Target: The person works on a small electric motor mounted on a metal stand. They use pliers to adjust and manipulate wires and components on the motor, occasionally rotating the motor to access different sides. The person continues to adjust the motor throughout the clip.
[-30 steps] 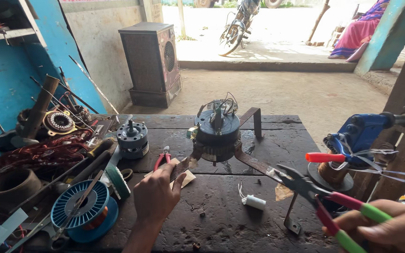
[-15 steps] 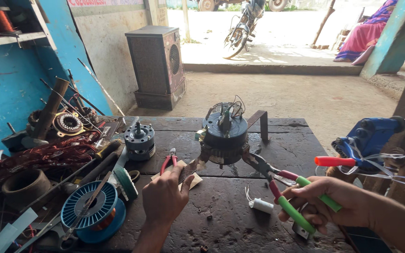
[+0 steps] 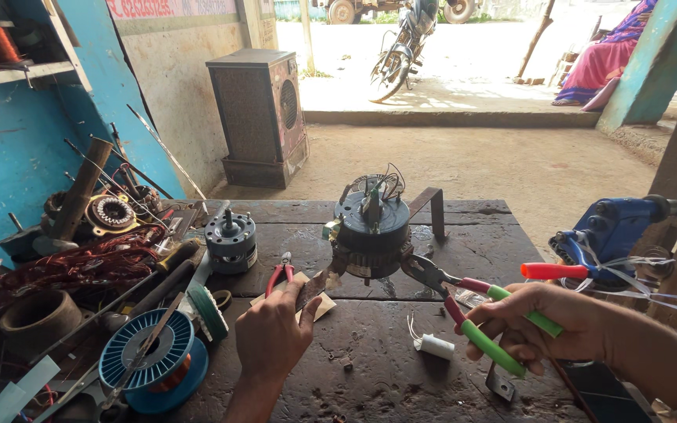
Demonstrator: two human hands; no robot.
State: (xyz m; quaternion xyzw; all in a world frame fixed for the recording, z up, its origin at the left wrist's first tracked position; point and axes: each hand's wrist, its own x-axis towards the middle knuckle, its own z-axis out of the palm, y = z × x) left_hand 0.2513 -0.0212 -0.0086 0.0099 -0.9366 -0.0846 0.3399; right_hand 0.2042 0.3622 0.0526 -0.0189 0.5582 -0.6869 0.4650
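While our right hand (image 3: 546,325) gripped green-handled pliers (image 3: 464,301) at the black motor (image 3: 371,227), our left hand (image 3: 274,337) pinched a small metal piece (image 3: 311,287) beside it.

R hand (image 3: 542,325) grips green-handled pliers (image 3: 464,301), jaws at motor (image 3: 371,231) on dark surface (image 3: 385,376). L hand (image 3: 272,337) pinches small piece near motor's left; blue wire spool (image 3: 150,360) near-left.
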